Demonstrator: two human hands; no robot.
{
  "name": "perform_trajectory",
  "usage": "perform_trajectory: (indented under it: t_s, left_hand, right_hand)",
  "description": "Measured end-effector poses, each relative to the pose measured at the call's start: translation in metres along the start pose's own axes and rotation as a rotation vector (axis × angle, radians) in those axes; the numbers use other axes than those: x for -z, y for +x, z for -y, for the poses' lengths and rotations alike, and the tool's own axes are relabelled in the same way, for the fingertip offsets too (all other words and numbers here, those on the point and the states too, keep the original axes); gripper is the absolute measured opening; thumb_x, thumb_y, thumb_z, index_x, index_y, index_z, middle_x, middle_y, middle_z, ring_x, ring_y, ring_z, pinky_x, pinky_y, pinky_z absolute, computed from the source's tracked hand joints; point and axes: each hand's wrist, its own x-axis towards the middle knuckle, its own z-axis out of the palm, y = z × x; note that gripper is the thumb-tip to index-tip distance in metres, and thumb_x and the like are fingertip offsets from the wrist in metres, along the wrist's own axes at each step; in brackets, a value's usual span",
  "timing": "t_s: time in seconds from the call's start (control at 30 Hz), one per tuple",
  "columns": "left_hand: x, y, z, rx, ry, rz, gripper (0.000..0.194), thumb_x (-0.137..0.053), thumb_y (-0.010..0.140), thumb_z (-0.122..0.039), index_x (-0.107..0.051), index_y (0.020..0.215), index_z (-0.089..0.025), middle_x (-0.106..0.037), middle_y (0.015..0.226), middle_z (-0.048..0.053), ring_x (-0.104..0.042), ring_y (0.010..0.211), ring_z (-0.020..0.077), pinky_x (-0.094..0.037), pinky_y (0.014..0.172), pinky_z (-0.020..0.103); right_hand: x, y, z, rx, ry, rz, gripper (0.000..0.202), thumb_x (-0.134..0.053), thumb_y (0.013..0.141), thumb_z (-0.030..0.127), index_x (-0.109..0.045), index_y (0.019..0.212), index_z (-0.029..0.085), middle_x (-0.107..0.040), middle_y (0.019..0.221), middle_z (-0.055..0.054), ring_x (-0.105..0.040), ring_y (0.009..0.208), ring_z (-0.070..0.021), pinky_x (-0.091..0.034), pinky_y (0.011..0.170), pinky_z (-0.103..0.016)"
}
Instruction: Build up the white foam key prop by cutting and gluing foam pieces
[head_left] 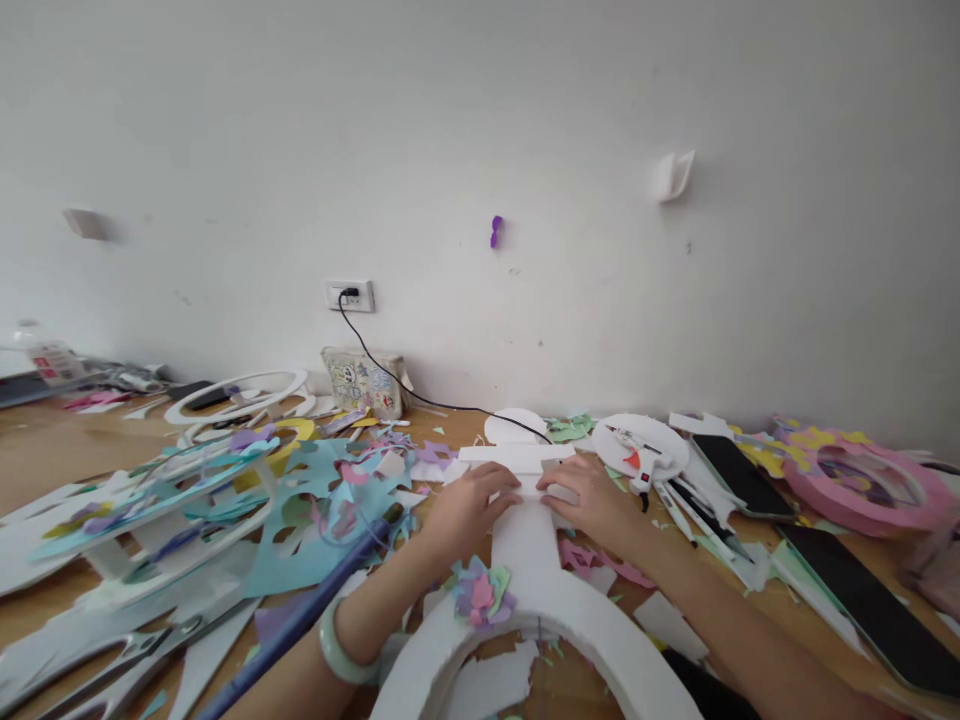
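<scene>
A white foam-like piece point(529, 550) lies in front of me, with a ring at the near end, a straight stem and a crossbar at the far end. My left hand point(469, 508) bends its fingers onto the left side where stem and crossbar meet. On the right side of that joint, my right hand point(589, 498) presses with curled fingers. Both hands touch the piece, a small gap between them. A pastel paper flower point(482, 592) sits on the ring's upper left. The undersides of my fingertips are hidden.
Scissors point(161, 640), a blue rolled tube point(300, 612) and layered paper rings point(172, 510) lie left. To the right are a glue gun point(643, 468), pens point(705, 515), two dark phones point(739, 475) and a pink ring point(862, 480). A black cable point(427, 402) runs to the wall socket.
</scene>
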Motion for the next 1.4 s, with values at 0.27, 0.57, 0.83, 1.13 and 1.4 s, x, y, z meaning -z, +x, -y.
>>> perform_trajectory:
  t_s: [0.27,0.57,0.83,1.13,1.4]
  left_hand:
    - [0.017,-0.006,0.002,-0.011,0.146,0.02,0.046,-0.039,0.077,-0.001,-0.072,0.101,-0.023,-0.067,0.113,0.006,-0.067,0.092,0.0212,-0.052,0.075,0.03]
    - [0.015,-0.005,0.001,-0.024,0.204,0.044,0.047,-0.038,0.076,-0.001,-0.071,0.1,-0.023,-0.068,0.111,0.005,-0.066,0.091,0.0205,-0.051,0.075,0.029]
    - [0.011,-0.006,0.004,-0.085,0.273,0.13,0.052,-0.044,0.073,0.0,-0.073,0.108,-0.026,-0.067,0.11,0.005,-0.067,0.086,0.0203,-0.051,0.072,0.028]
    - [0.013,-0.006,0.002,-0.117,0.367,0.183,0.049,-0.048,0.073,-0.001,-0.074,0.107,-0.026,-0.068,0.108,0.005,-0.067,0.086,0.0209,-0.051,0.073,0.028]
    - [0.012,-0.006,0.003,-0.136,0.407,0.207,0.05,-0.047,0.074,0.0,-0.072,0.109,-0.027,-0.068,0.109,0.004,-0.066,0.088,0.0205,-0.051,0.073,0.028]
  right_hand:
    - [-0.005,-0.002,0.002,-0.042,-0.064,0.016,0.016,-0.066,0.083,0.013,-0.075,0.093,0.023,-0.071,0.094,-0.006,-0.063,0.099,-0.0249,-0.046,0.09,-0.041]
    - [-0.013,-0.009,-0.008,0.011,-0.06,0.008,0.019,-0.055,0.093,0.02,-0.073,0.098,0.022,-0.073,0.11,-0.008,-0.061,0.109,-0.0262,-0.042,0.095,-0.046]
    - [-0.014,-0.016,-0.01,0.036,-0.101,0.036,0.049,-0.042,0.078,-0.002,-0.074,0.104,0.024,-0.067,0.122,-0.009,-0.052,0.12,-0.0274,-0.039,0.099,-0.05]
    - [-0.014,-0.017,-0.008,0.029,-0.111,0.054,0.053,-0.04,0.078,-0.005,-0.075,0.106,0.023,-0.066,0.123,-0.009,-0.051,0.121,-0.0274,-0.038,0.099,-0.049]
    - [-0.015,-0.018,-0.011,0.027,-0.119,0.08,0.064,-0.038,0.068,-0.012,-0.073,0.109,0.023,-0.066,0.122,-0.009,-0.051,0.12,-0.0261,-0.039,0.099,-0.047]
